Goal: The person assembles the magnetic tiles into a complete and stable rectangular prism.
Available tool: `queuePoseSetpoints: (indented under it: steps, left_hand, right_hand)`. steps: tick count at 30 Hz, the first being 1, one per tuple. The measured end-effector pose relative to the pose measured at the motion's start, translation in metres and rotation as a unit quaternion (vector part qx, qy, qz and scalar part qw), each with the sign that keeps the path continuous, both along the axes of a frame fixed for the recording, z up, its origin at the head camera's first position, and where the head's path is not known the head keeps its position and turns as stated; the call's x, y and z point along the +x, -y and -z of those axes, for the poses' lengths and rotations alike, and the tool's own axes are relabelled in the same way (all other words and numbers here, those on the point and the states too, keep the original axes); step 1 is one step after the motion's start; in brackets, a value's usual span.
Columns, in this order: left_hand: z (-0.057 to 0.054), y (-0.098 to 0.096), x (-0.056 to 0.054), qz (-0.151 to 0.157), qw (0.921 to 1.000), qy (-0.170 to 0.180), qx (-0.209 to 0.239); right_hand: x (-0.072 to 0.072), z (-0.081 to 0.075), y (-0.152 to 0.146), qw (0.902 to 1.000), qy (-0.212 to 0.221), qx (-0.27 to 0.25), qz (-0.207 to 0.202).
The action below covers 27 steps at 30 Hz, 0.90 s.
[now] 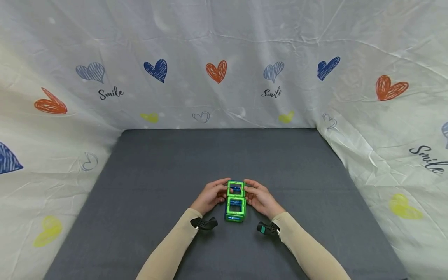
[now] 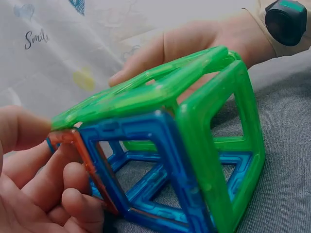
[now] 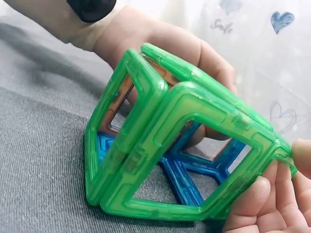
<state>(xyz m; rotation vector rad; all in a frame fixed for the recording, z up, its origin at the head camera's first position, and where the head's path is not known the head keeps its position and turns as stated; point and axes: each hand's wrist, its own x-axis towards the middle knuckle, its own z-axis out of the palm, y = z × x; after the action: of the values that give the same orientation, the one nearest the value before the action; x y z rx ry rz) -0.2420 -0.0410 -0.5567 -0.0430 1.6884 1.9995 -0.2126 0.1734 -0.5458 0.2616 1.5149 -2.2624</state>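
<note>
A box of magnetic tiles (image 1: pixel 236 197), two squares long, lies on the dark cloth between both hands. Green tiles form its top and near end; a blue tile (image 2: pixel 171 150) and an orange tile (image 2: pixel 92 167) line the left side, and a green tile (image 3: pixel 146 155) the right. A slim gap shows between the top and the near end. My left hand (image 1: pixel 208 197) holds the far left part, thumb at the top edge and fingers curled against the side. On the opposite side, my right hand (image 1: pixel 261 199) grips the far right part between thumb and fingers.
A dark grey cloth (image 1: pixel 168 163) covers the table. Behind it and along both sides hangs a white sheet (image 1: pixel 238 27) printed with hearts and "Smile". Each wrist carries a black band (image 1: pixel 204 223) over a beige sleeve (image 1: pixel 175 241).
</note>
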Motion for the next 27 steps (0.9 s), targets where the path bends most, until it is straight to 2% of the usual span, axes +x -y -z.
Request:
queuePoseSetpoints:
  steps: [6, 14, 27]
  left_hand:
    - [0.0000, 0.0043, 0.0002, 0.016, 0.9999, 0.002, -0.003]
    - [0.0003, 0.0056, 0.0008, 0.019, 0.9998, 0.006, -0.007]
    - [0.0019, 0.0063, -0.0013, 0.021, 0.9997, 0.009, -0.009]
  right_hand:
    - [-0.0018, 0.0007, -0.0004, 0.9999, -0.002, 0.013, -0.009]
    - [-0.0020, 0.0023, -0.0012, 0.9998, 0.011, -0.012, -0.010]
    - [-0.0016, 0.0035, -0.0035, 0.9984, 0.006, -0.051, -0.026]
